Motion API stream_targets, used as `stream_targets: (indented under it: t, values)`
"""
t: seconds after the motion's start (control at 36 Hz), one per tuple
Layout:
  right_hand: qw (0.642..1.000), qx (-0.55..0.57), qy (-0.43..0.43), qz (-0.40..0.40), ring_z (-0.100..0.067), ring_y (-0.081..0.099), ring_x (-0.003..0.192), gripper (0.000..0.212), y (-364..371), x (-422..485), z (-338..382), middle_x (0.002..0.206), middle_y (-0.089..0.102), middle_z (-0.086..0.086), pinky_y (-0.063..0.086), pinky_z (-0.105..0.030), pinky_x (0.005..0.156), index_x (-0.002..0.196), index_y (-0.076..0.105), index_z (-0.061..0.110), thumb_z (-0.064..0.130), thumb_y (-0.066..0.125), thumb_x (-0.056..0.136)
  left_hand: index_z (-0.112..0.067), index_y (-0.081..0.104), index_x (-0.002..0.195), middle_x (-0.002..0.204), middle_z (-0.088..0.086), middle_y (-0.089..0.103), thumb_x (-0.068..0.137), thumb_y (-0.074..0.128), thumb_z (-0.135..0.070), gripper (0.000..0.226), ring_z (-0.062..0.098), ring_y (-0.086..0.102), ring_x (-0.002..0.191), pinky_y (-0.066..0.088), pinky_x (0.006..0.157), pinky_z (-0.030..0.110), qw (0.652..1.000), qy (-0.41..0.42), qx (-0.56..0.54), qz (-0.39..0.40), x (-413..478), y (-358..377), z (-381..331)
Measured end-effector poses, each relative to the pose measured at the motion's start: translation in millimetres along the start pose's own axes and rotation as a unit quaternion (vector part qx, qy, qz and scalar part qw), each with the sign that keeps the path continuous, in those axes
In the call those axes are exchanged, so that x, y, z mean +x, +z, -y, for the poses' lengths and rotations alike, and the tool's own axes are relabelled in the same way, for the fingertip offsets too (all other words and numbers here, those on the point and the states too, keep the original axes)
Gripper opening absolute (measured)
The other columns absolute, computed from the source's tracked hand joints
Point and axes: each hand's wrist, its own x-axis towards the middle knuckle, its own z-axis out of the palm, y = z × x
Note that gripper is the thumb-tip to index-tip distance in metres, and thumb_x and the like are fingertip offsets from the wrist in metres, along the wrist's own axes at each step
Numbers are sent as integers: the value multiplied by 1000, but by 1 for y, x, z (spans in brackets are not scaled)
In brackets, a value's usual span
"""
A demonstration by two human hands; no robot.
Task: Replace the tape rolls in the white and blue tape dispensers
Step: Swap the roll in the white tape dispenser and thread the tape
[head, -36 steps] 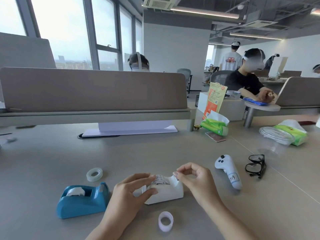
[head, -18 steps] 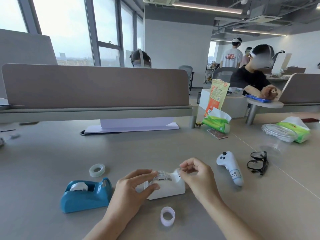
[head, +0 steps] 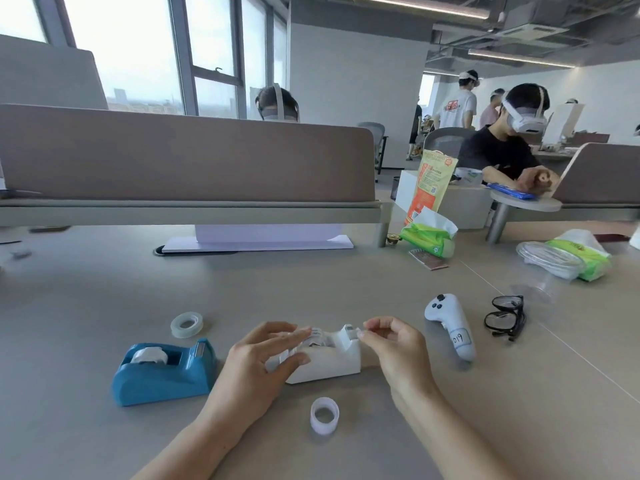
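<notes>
Grey table (head: 311,282) in an open office. A brown partition (head: 187,157) runs across its far edge, with big windows (head: 121,46) behind on the left. A seated person in black (head: 498,150) wearing a headset is at the next table to the right.

On the table, right of the hands, are a white controller (head: 450,325) and black glasses (head: 505,317). Farther back are a green tissue pack (head: 429,237) and an orange bag (head: 429,185). A loose tape roll (head: 186,324) lies flat behind the blue dispenser (head: 162,374), which sits at the near left with a white roll in it. An empty white ring (head: 324,415) stands on edge near the front.

The white dispenser (head: 329,362) is at centre front between the hands. The left hand (head: 256,368) covers its rear, with fingers over the roll (head: 317,336) and thumb on the side, gripping. The right hand (head: 394,344) has thumb and forefinger pinched together at the cutter end. The clear tape is too thin to see there.

Versus half a second ago, both hands are at the same spots on the white dispenser. The left fingers are now blurred. The blue dispenser, loose roll and ring are unmoved.
</notes>
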Motion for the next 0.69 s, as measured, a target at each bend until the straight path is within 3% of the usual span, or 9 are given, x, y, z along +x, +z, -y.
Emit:
stream_targets:
  t: [0.14, 0.22, 0.47, 0.61, 0.69]
  values:
    - [1000, 17, 10, -11, -9, 56, 64, 19, -5, 3, 3, 67, 65, 2, 42, -9, 56, 71, 67, 13, -3, 71, 80, -52, 65, 117, 115, -25, 56, 83, 70, -37, 37, 0, 62, 102, 41, 83, 3, 999, 25, 39, 22, 1, 4, 6]
    - [1000, 8, 11, -9, -8, 57, 66, 19, -8, 3, 2, 69, 67, 2, 40, -5, 54, 70, 69, 14, -1, 71, 80, -52, 63, 120, 117, -25, 53, 82, 61, -44, 38, 1, 61, 101, 40, 83, 2, 998, 36, 50, 28, 1, 5, 7]
    - [1000, 13, 6, -7, -5, 62, 69, 19, -8, 1, 3, 75, 73, 2, 42, 1, 55, 70, 72, 15, -1, 71, 80, -53, 63, 119, 116, -18, 56, 82, 61, -43, 38, 3, 61, 100, 40, 82, 0, 998, 47, 47, 22, 1, 5, 7]
    - [1000, 11, -6, -1, 10, 62, 62, 18, -8, 1, 2, 76, 74, 5, 43, 0, 58, 74, 73, 16, 1, 71, 82, -52, 63, 118, 116, -19, 56, 82, 61, -43, 38, -1, 59, 102, 39, 82, -1, 998, 46, 45, 19, 1, 5, 6]
    - [1000, 8, -2, 3, 3, 63, 68, 17, -8, 2, 0, 77, 73, 4, 43, 0, 59, 74, 73, 16, 1, 70, 83, -53, 62, 119, 117, -21, 55, 82, 61, -44, 38, 0, 60, 101, 40, 81, 0, 998, 47, 47, 21, 0, 4, 6]
